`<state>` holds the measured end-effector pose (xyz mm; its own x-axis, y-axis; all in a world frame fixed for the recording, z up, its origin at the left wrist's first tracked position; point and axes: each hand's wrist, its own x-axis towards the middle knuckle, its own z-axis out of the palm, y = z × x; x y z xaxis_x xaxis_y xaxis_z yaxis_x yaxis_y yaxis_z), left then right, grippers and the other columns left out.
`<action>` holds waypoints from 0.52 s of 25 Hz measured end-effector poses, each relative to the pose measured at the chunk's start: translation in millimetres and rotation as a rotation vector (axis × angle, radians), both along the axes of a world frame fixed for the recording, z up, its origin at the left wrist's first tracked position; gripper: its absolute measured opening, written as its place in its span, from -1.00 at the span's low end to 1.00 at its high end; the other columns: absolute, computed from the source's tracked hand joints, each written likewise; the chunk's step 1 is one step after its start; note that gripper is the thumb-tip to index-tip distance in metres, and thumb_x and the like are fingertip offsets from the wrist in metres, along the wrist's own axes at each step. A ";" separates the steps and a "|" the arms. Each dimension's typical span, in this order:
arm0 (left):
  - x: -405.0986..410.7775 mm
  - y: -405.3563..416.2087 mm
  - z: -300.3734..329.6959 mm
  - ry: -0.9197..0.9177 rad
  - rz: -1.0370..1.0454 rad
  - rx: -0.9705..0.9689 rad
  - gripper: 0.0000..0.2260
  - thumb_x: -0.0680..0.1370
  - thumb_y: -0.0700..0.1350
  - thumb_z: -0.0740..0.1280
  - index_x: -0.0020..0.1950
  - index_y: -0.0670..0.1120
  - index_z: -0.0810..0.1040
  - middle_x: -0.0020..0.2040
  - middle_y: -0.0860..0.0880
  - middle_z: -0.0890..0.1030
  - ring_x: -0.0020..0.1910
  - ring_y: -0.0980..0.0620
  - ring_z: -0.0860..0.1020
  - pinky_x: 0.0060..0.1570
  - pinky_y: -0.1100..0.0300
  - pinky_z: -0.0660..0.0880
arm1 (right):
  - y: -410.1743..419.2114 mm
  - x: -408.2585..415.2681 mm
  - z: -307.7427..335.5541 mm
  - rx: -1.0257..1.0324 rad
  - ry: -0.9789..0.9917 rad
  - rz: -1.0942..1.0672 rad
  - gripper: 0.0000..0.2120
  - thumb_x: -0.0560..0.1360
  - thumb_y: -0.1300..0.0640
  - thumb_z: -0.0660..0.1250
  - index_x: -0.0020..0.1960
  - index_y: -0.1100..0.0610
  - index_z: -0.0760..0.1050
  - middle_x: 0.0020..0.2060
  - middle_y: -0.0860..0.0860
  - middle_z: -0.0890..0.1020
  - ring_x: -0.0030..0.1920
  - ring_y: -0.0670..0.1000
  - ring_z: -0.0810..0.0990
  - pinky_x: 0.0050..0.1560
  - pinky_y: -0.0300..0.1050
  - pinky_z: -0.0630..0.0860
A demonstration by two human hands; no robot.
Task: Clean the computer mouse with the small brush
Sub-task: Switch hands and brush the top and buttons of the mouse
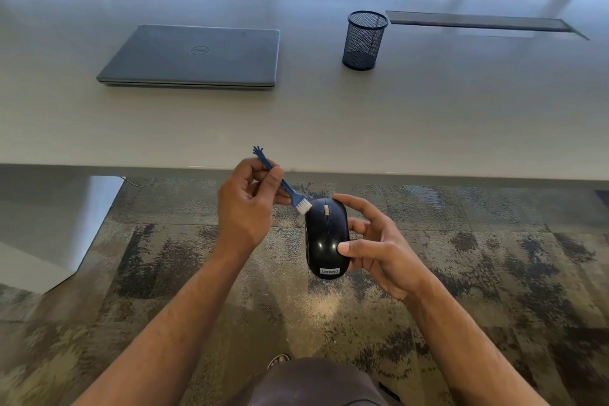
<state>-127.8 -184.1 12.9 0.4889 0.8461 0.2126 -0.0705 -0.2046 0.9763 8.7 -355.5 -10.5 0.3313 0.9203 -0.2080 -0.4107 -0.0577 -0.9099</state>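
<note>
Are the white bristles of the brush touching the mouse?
Touching. In the head view the bristles of the brush, held by the left hand, meet the mouse at its front-left edge with no visible gap.

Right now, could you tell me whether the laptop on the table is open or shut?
Shut: the laptop lies flat, lid down, logo facing up.
</note>
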 end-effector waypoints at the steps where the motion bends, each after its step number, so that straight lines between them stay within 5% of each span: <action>1: -0.8 2.4 -0.3 0.010 0.027 -0.001 -0.91 0.62 -0.16 0.34 -0.03 0.04 0.55 -0.23 0.15 0.67 -0.27 0.07 0.70 -0.26 0.12 0.67 | -0.6 0.2 -0.4 0.001 0.001 0.000 -0.25 0.26 0.34 0.53 0.40 0.03 0.46 0.15 0.31 0.60 -0.13 0.17 0.68 -0.28 -0.06 0.66; 6: -1.0 0.2 5.1 -0.101 -0.064 0.017 -0.90 0.61 -0.16 0.35 -0.02 0.04 0.57 -0.23 0.11 0.67 -0.29 0.06 0.70 -0.31 0.21 0.64 | -1.5 2.3 -2.3 -0.009 -0.010 0.016 -0.28 0.30 0.40 0.47 0.41 0.04 0.44 0.19 0.33 0.58 -0.11 0.20 0.69 -0.26 -0.03 0.67; 9: 5.0 -2.8 6.2 -0.020 -0.099 0.033 -0.91 0.62 -0.18 0.34 -0.02 0.01 0.56 -0.24 0.11 0.67 -0.31 0.05 0.69 -0.30 0.22 0.63 | -0.1 2.8 -2.2 0.003 0.008 0.032 -0.26 0.26 0.32 0.54 0.40 0.02 0.46 0.15 0.26 0.62 -0.17 0.15 0.70 -0.28 -0.06 0.66; 13: 10.1 0.5 8.4 0.038 0.001 0.064 -0.92 0.62 -0.17 0.34 -0.02 0.01 0.54 -0.23 0.16 0.67 -0.30 0.10 0.70 -0.30 0.27 0.61 | -1.3 5.7 -7.6 -0.001 -0.019 0.018 -0.26 0.25 0.28 0.54 0.39 0.00 0.47 0.19 0.32 0.59 -0.04 0.37 0.54 -0.07 0.16 0.49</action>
